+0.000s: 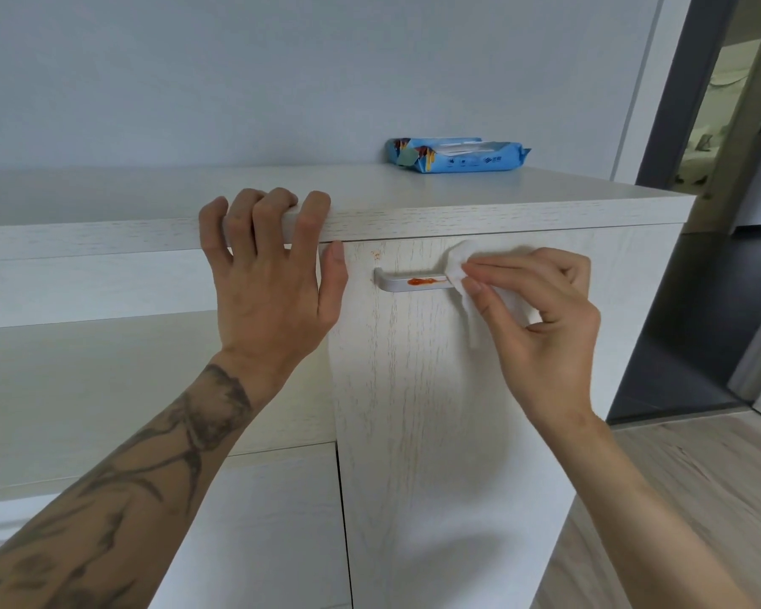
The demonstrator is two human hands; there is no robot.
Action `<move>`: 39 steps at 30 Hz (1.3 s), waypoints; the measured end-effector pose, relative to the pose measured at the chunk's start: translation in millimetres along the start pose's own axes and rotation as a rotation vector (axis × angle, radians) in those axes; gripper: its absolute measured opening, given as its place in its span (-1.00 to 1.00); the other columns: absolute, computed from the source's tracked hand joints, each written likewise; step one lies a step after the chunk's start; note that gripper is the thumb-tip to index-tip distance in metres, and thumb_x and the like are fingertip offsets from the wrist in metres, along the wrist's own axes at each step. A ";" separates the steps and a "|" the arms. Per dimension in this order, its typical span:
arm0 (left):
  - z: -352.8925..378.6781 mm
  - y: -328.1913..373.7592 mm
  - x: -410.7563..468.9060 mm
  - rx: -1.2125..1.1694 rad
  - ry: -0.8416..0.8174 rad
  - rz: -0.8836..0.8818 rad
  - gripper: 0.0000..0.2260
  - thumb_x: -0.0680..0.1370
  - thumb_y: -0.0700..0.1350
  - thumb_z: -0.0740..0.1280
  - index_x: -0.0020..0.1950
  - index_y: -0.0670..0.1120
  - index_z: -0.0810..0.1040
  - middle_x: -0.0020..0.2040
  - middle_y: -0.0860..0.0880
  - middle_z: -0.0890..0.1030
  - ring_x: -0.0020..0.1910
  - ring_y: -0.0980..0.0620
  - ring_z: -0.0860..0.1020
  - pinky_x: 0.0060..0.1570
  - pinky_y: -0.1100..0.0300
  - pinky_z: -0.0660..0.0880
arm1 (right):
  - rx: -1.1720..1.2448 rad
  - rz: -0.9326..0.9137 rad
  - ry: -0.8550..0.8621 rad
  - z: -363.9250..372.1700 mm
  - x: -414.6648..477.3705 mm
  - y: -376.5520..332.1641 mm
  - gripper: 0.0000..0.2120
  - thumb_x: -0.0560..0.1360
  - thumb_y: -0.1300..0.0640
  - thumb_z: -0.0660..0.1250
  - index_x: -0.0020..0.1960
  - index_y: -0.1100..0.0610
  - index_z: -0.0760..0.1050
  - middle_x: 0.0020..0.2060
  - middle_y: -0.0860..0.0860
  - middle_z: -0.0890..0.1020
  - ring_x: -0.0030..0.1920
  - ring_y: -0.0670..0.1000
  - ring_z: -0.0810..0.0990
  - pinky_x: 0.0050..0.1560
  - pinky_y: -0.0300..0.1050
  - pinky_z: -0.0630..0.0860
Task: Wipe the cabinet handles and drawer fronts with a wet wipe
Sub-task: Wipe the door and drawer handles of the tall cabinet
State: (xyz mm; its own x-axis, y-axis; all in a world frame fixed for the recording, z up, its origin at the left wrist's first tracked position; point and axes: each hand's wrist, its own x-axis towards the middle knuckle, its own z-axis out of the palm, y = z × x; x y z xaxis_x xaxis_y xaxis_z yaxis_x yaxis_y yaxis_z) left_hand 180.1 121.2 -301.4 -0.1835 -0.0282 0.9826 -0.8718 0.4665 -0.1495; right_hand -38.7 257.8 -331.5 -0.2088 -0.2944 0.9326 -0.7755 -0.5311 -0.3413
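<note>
A pale wood-grain cabinet door (422, 389) carries a horizontal silver handle (392, 284) near its top. A red-orange smear (422, 281) lies on the handle's middle, and faint orange specks (375, 255) mark the door above its left end. My right hand (541, 327) pinches a white wet wipe (460, 268) and presses it against the right part of the handle, just right of the smear. My left hand (273, 274) grips the front edge of the cabinet top (479, 200), fingers curled over it and thumb against the door's upper left corner.
A blue pack of wet wipes (455, 155) lies on the cabinet top by the wall. Left of the door are open shelves (106, 389). A dark doorway (712, 213) and wooden floor (677, 498) lie to the right.
</note>
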 end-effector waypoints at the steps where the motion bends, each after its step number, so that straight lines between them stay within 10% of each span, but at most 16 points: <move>1: -0.1 0.3 0.0 0.000 -0.002 -0.001 -0.67 0.72 0.04 0.12 0.38 -0.10 0.44 0.23 -0.22 0.53 0.31 -0.21 0.36 0.49 -0.16 0.13 | -0.001 -0.017 -0.008 3.4 0.2 -2.4 -0.87 0.57 0.19 0.53 0.11 0.08 0.74 0.08 -0.10 0.74 0.18 0.12 0.53 0.23 0.16 0.48; 9: -1.8 1.3 0.2 0.004 -0.019 -0.006 -0.65 0.72 0.04 0.10 0.38 -0.12 0.46 0.22 -0.22 0.53 0.30 -0.23 0.38 0.48 -0.20 0.17 | 0.039 0.013 0.045 -1.1 0.7 -2.0 -0.87 0.58 0.15 0.52 0.11 0.00 0.70 0.05 -0.20 0.71 0.20 0.05 0.54 0.25 -0.06 0.47; 18: -0.8 0.1 -0.1 0.016 -0.018 0.007 -0.63 0.72 0.05 0.09 0.38 -0.12 0.48 0.22 -0.23 0.54 0.29 -0.22 0.38 0.48 -0.19 0.15 | 0.013 -0.074 0.045 20.8 3.2 -14.9 -0.92 0.54 0.05 0.57 0.00 0.04 0.76 -0.02 -0.12 0.73 0.17 0.06 0.53 0.17 0.38 0.40; 32: -0.2 0.1 1.1 0.024 -0.023 0.011 -0.65 0.72 0.06 0.09 0.38 -0.10 0.43 0.22 -0.23 0.54 0.30 -0.21 0.36 0.49 -0.14 0.10 | 0.012 -0.141 -0.040 31.1 8.2 -22.8 -0.89 0.56 0.01 0.53 0.05 0.00 0.75 0.00 -0.17 0.72 0.21 -0.12 0.44 0.14 0.42 0.40; 39: -2.9 0.8 1.6 0.019 -0.038 0.007 -0.63 0.72 0.05 0.09 0.38 -0.12 0.47 0.21 -0.24 0.56 0.29 -0.21 0.36 0.46 -0.20 0.17 | -0.050 -0.047 0.081 12.9 4.6 -21.4 -0.96 0.57 0.08 0.56 0.01 -0.01 0.72 -0.08 -0.15 0.71 0.12 0.10 0.53 0.12 0.32 0.43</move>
State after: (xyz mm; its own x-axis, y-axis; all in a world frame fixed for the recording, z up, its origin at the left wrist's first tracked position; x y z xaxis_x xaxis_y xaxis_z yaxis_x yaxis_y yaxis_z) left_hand 180.4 124.1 -299.7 -0.2070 -0.0588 0.9766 -0.8788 0.4499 -0.1591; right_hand -15.4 257.6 -321.4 -0.2178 -0.2039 0.9544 -0.8140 -0.5016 -0.2929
